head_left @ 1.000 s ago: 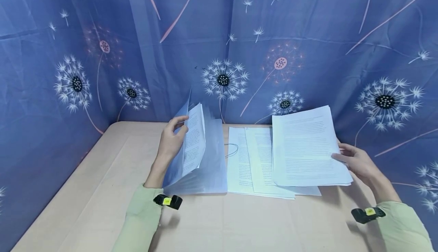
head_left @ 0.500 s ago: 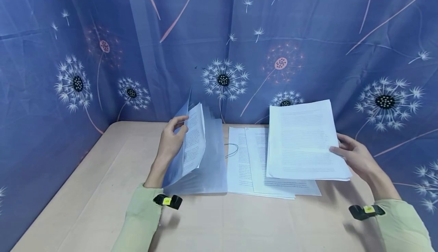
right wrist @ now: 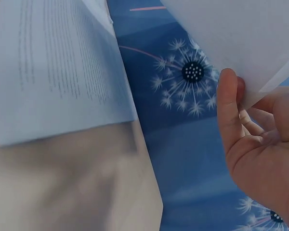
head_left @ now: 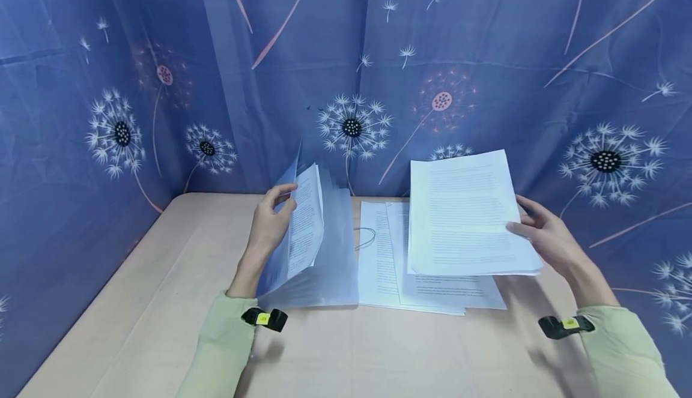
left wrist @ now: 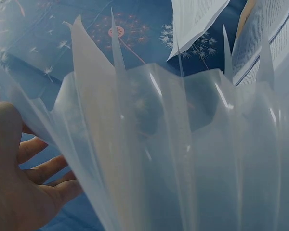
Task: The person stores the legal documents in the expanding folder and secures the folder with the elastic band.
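A translucent plastic expanding file (head_left: 336,266) stands fanned open on the table, with printed sheets (head_left: 306,221) in its left part. My left hand (head_left: 273,218) pinches the top edge of its front cover; in the left wrist view, several clear pockets (left wrist: 207,163) spread to the right of the fingers. Further right, my right hand (head_left: 548,239) holds a small stack of printed paper (head_left: 459,218) by its right edge, thumb on the front face. That stack is raised and tilted over other printed sheets (head_left: 378,266), partly hiding them.
A thin elastic loop (head_left: 367,239) sticks out from the file's right side across the loose sheets. The pale tabletop (head_left: 389,356) ends at a blue dandelion-patterned curtain (head_left: 303,86) behind and at the left.
My right hand has lifted the paper stack and brought it left, nearer the file, uncovering more of the lower sheets' front edge. The left hand and the file have stayed put.
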Action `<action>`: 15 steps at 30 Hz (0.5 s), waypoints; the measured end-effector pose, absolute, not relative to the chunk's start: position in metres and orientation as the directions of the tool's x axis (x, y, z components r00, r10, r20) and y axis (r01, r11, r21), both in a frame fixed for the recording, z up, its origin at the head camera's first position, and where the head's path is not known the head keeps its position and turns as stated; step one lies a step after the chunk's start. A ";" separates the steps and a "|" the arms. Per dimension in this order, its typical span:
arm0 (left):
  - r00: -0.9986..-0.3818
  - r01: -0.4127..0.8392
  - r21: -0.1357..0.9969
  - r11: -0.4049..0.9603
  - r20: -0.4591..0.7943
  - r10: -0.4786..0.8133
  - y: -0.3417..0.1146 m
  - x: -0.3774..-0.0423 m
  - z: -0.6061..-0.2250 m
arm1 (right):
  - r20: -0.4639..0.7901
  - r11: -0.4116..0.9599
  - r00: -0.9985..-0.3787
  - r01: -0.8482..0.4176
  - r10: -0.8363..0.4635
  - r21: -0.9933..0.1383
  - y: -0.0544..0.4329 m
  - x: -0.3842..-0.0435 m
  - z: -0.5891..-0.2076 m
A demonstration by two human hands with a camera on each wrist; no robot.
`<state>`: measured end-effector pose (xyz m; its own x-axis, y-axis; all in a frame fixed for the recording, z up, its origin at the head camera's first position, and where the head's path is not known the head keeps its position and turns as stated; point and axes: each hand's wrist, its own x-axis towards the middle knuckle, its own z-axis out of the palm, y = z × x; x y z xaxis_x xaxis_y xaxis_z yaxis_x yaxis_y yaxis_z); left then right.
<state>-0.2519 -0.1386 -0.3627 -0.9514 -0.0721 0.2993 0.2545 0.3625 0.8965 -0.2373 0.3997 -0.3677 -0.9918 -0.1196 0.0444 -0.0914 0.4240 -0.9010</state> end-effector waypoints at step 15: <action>-0.954 0.245 0.899 0.364 0.290 -0.075 -0.139 -0.251 -0.361 | 0.050 0.395 -0.990 -0.099 -0.133 -0.913 0.370 -0.248 -0.356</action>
<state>-0.2509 -0.1385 -0.3612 -0.9540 -0.0749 0.2901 0.2447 0.3639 0.8987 -0.2484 0.3704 -0.3559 -0.9898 -0.1331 0.0500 -0.0992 0.3952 -0.9132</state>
